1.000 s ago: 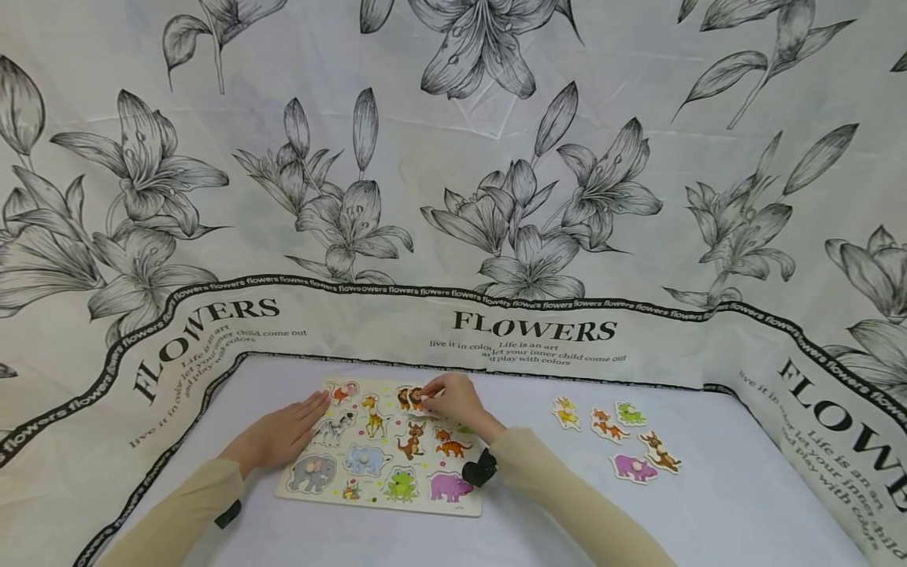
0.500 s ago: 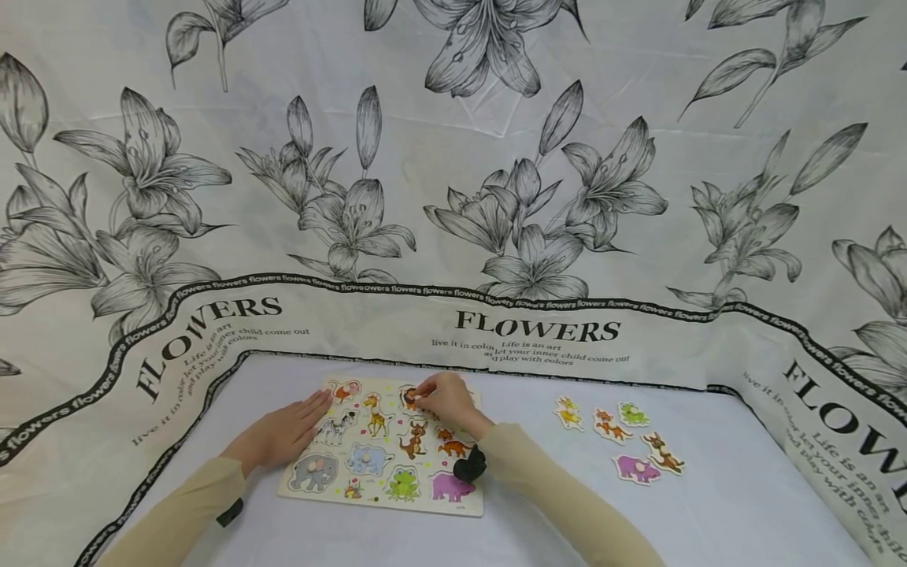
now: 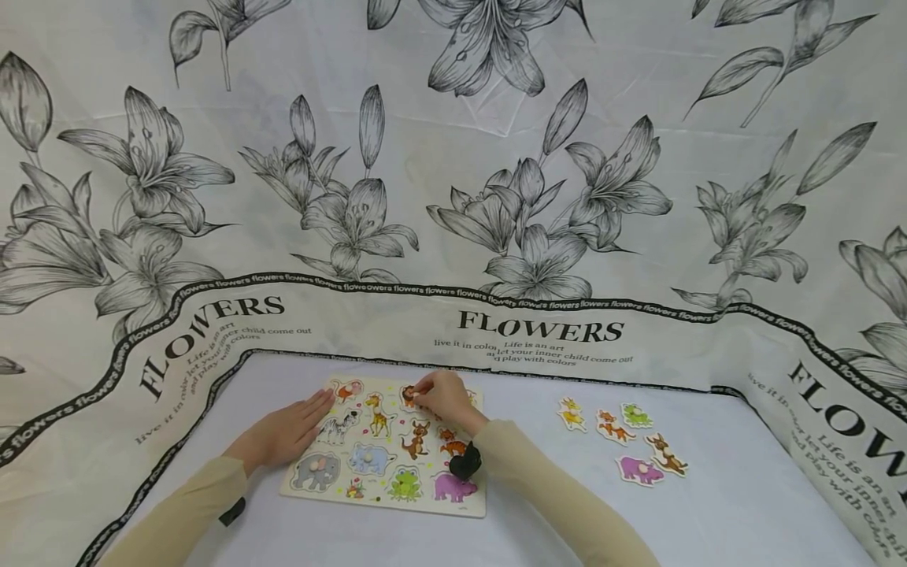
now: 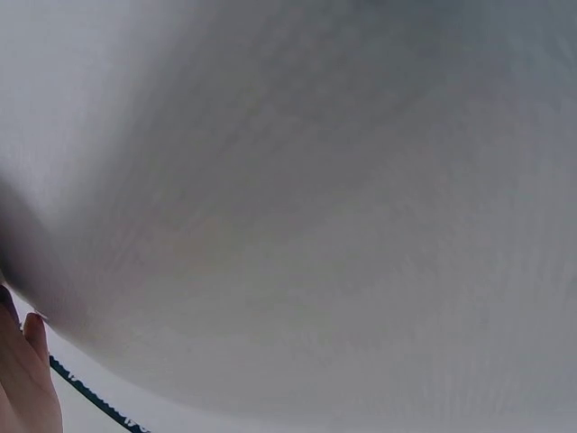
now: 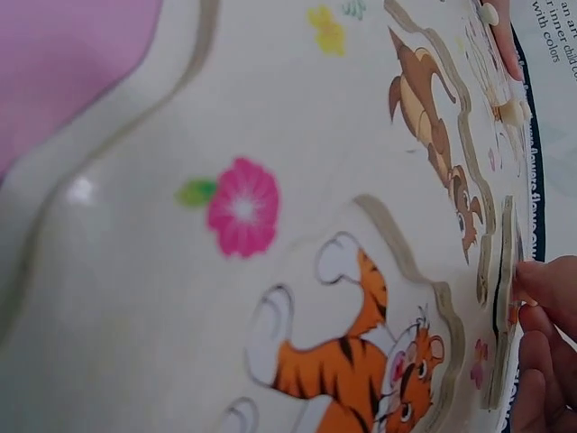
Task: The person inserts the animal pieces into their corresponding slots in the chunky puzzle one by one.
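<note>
A white animal puzzle board (image 3: 468, 510) lies on the table. My left hand (image 3: 283, 433) rests flat at its left edge, fingers straight; only part of that hand (image 4: 29, 383) shows in the left wrist view. With thumb and fingers, my right hand (image 3: 446, 398) pinches a lion puzzle piece (image 3: 407, 397) over the lion spot near the board's top edge. In the right wrist view the piece (image 5: 503, 307) is seen edge-on; whether it sits down in its recess I cannot tell. Recessed pictures of a tiger (image 5: 338, 370) and a kangaroo (image 5: 424, 99) show nearby.
Right of the board lie several loose pieces: a yellow animal (image 3: 570, 414), a tiger (image 3: 613, 426), a frog (image 3: 636, 415), a kangaroo (image 3: 666, 454) and a purple hippo (image 3: 640, 471). An elephant piece (image 3: 316, 472) is on the board. Flower-printed cloth (image 3: 397, 323) rises behind.
My right hand has shifted slightly left with the lion piece, from beside the printed lion to over it. The left hand stays on the board.
</note>
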The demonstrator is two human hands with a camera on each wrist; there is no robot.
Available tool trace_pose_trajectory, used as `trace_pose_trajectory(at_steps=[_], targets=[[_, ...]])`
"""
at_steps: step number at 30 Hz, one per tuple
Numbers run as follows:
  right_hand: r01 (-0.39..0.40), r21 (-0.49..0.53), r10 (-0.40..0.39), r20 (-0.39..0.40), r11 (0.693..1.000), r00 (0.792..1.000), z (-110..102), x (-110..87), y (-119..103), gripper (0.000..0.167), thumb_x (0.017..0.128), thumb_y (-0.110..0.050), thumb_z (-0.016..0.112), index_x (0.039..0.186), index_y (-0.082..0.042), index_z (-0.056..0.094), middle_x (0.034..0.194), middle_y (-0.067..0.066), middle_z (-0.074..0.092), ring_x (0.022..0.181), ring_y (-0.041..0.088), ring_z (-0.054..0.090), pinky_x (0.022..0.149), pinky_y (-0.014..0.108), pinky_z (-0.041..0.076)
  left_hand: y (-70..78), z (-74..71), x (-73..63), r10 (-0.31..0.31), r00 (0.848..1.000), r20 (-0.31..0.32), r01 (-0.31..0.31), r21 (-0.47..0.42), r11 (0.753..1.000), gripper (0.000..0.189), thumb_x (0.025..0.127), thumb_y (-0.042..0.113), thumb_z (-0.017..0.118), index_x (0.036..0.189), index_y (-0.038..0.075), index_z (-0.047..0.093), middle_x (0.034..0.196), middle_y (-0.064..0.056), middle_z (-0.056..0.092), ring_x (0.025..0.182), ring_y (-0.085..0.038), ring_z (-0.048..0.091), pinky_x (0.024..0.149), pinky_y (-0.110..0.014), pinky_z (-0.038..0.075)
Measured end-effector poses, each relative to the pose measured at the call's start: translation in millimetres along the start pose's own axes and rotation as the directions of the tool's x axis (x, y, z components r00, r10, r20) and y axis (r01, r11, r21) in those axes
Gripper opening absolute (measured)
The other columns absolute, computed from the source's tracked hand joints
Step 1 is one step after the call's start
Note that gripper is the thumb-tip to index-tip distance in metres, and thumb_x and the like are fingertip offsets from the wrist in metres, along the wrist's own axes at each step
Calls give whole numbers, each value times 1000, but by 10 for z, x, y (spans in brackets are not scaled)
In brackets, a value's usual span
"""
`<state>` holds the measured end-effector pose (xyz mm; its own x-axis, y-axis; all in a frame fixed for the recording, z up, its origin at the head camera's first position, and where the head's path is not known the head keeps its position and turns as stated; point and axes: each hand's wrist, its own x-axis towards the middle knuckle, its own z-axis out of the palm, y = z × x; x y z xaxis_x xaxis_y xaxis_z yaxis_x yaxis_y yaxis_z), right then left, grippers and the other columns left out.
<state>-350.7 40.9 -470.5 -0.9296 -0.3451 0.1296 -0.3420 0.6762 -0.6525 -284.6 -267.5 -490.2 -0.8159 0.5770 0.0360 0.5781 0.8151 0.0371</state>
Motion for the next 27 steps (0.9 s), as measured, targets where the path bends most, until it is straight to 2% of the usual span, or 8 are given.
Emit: trace_pose_trajectory(at_steps=[3,10,13,17,23,27], targets=[[-11,-9,11,-5,1000,1000,17,21,25,11,84,-13,73,92,-7,76,88,6,73,71,10,63,62,22,52,12,-9,6,4,1000,-9,-4,-3,1000,53,102,23,39,148,-2,31,154,-20,31,142,-37,32,113,-48,35],[14,1,-14,-26,1000,1000,51,31,66,11,83,-14,74,91,-7,77,86,6,74,66,7,61,61,21,51,41,-58,11,-29,999,42,30,-20,999,54,102,24,38,148,-3,30,156,-19,27,144,-36,28,116,-48,32],[0,16,0,-28,1000,1000,53,16,50,11,84,-14,74,92,-7,77,85,6,74,63,7,60,59,21,51,35,-59,11,-31,999,42,32,-19,999,53,102,23,38,148,-3,30,156,-19,27,144,-37,28,116,-48,31],[-33,-3,33,-24,999,999,56,-10,28,10,85,-15,74,92,-10,77,87,5,74,69,9,63,60,22,51,21,-47,10,-22,999,36,22,-20,1000,53,102,24,37,148,-3,30,156,-20,27,144,-37,28,116,-48,32],[-26,-60,26,-13,998,1000,23,-50,-24,11,87,-12,70,95,-10,77,92,5,74,79,15,67,66,26,54,21,-56,-2,-11,999,31,12,-11,1000,53,103,24,37,147,-4,31,156,-20,27,144,-38,28,116,-49,32],[-24,-43,24,2,999,1000,-10,-89,-40,15,88,-9,68,100,-8,76,97,7,74,80,15,67,64,24,52,25,-58,-1,-5,1000,26,6,-7,1000,53,102,23,37,147,-5,32,156,-21,28,143,-38,29,115,-49,32]])
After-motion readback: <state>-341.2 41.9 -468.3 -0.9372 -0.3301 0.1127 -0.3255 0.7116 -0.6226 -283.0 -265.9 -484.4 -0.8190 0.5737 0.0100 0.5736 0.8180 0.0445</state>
